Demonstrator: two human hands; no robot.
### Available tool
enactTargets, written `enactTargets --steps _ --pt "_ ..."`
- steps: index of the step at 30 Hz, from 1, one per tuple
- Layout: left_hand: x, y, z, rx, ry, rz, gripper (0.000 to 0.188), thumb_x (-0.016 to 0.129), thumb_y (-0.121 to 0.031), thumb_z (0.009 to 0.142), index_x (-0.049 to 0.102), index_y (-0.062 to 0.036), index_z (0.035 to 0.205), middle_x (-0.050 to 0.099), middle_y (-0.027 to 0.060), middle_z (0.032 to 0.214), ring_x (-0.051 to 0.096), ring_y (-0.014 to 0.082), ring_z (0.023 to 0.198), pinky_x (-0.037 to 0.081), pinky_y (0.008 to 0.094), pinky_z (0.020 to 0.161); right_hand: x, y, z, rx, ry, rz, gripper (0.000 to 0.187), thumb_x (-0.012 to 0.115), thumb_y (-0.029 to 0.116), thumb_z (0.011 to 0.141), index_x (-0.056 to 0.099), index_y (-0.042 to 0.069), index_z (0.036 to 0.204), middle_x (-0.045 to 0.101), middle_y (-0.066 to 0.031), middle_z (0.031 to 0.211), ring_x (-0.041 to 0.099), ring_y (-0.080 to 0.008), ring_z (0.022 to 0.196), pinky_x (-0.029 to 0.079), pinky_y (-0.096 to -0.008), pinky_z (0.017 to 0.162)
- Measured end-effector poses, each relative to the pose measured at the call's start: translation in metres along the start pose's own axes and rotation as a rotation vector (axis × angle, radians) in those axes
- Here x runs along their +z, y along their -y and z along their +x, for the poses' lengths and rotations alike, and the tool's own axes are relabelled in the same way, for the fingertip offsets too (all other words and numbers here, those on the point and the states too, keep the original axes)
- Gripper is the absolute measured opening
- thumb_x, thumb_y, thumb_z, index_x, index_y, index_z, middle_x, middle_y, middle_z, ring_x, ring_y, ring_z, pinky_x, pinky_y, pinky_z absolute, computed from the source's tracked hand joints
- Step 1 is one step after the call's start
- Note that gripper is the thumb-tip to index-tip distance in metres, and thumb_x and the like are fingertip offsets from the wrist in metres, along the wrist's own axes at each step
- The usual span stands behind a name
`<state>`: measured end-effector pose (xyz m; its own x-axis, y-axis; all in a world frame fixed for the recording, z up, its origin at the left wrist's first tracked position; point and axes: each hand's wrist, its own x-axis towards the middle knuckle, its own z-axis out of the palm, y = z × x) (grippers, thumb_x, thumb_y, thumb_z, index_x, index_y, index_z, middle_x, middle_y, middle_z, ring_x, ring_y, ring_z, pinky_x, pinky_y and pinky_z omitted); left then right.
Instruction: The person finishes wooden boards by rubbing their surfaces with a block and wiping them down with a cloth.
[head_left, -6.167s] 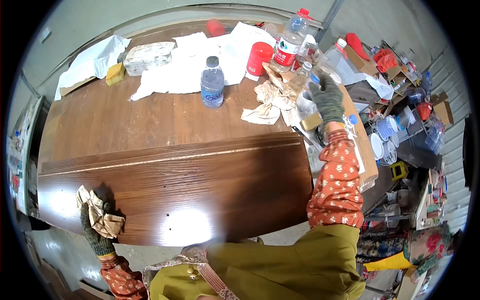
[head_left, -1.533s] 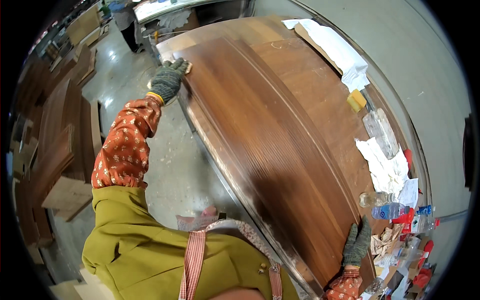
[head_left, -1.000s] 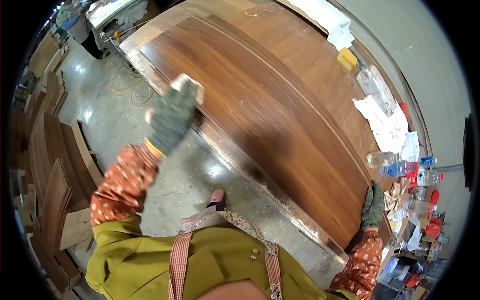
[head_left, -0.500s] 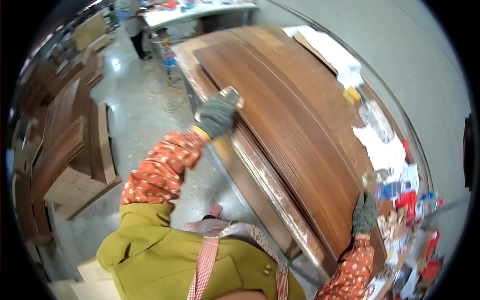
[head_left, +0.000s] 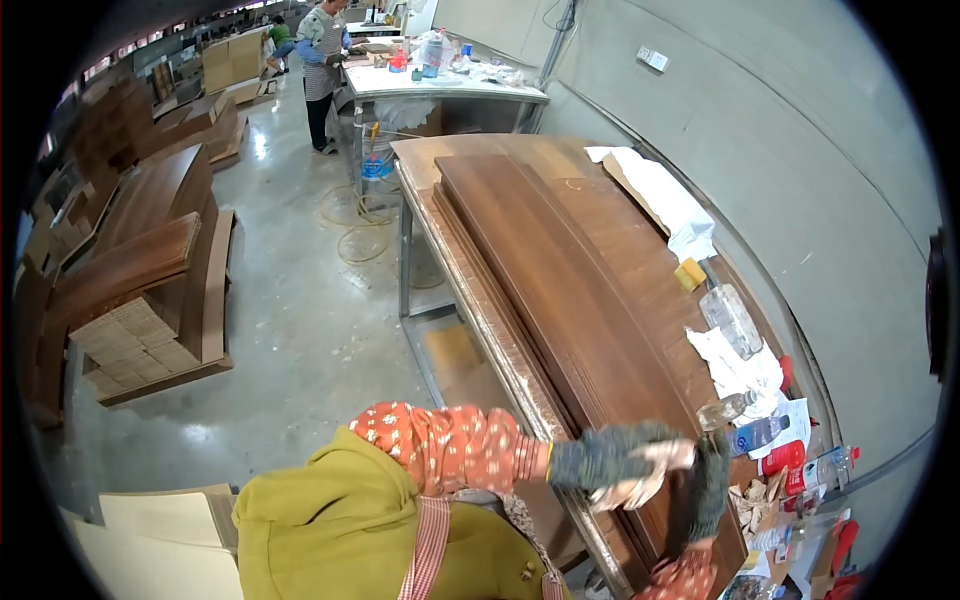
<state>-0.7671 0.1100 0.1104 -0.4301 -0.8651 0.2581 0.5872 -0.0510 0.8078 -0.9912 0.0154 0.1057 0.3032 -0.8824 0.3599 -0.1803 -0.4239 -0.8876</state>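
A long brown wooden panel (head_left: pixel 560 270) lies lengthwise on the workbench, with another brown panel edge showing under its left side. My left hand (head_left: pixel 610 462), in a dark grey-green knit glove, is over the near end of the panel. It is closed on a crumpled cream cloth (head_left: pixel 632 488). My right hand (head_left: pixel 703 490), gloved alike, is right beside it near the panel's right edge. Motion smears its fingers, and I cannot tell whether they are closed or touch the cloth.
Bottles (head_left: pixel 760 434), white paper (head_left: pixel 735 360), a yellow sponge (head_left: pixel 689 274) and crumpled scraps line the bench's right side by the wall. Stacked brown panels (head_left: pixel 140 340) stand on the floor at left. A co-worker (head_left: pixel 322 70) stands at a far white table (head_left: pixel 450 88); a hose (head_left: pixel 360 240) lies on the floor.
My left hand has swept from the panel's far left edge back to its near end, beside my right hand. My right hand has lifted from lying flat and turned. The view has shifted too.
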Motion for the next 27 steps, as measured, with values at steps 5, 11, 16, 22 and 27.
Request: enactTargets --steps 5,11,16,22,27 --pt "-0.017 0.042 0.030 0.177 -0.044 0.105 0.062 0.061 -0.035 0.090 0.037 -0.0019 0.138 0.051 0.0141 0.129 0.049 0.0246 0.120 0.041 0.0369 0.099 0.035 0.014 -0.056 0.238 0.137 0.287 0.055 0.059 0.024 0.089 0.034 0.003 0.134 0.061 -0.0130 0.099 0.060 -0.0188 0.092 0.048 -0.0331 0.083" --pt "-0.049 -0.049 0.012 0.250 0.065 0.664 0.045 0.057 -0.030 0.092 0.049 -0.0067 0.129 0.048 0.0125 0.132 0.046 0.0246 0.121 0.039 0.0375 0.101 0.019 0.043 -0.059 0.113 -0.369 -0.256 0.042 0.065 0.020 0.086 0.051 -0.003 0.118 0.057 -0.0115 0.104 0.056 -0.0189 0.096 0.045 -0.0339 0.086" --pt "-0.155 -0.087 0.021 0.222 -0.126 1.530 0.040 0.056 -0.031 0.086 0.058 -0.0022 0.113 0.057 0.0196 0.116 0.052 0.0356 0.111 0.041 0.0433 0.096 0.041 0.083 -0.068 -0.019 -0.420 -0.506 0.033 0.061 0.019 0.087 0.056 -0.001 0.112 0.058 -0.0176 0.115 0.057 -0.0269 0.102 0.045 -0.0381 0.088" --pt "-0.200 -0.088 0.019 0.210 -0.018 1.941 0.038 0.050 -0.031 0.091 0.055 -0.0092 0.122 0.054 0.0173 0.124 0.044 0.0359 0.122 0.030 0.0457 0.105 0.218 0.018 -0.002 -0.228 -0.181 -1.101 0.033 0.054 0.015 0.081 0.060 0.008 0.113 0.060 -0.0128 0.111 0.055 -0.0280 0.107 0.040 -0.0457 0.095" --pt "-0.204 -0.074 0.020 0.245 0.113 2.012 0.038 0.050 -0.028 0.093 0.054 -0.0061 0.124 0.052 0.0196 0.128 0.045 0.0364 0.121 0.033 0.0453 0.103 0.151 0.023 -0.050 -0.141 -0.374 -1.343 0.024 0.051 0.023 0.085 0.063 0.012 0.102 0.061 -0.0094 0.090 0.058 -0.0242 0.088 0.044 -0.0417 0.083"
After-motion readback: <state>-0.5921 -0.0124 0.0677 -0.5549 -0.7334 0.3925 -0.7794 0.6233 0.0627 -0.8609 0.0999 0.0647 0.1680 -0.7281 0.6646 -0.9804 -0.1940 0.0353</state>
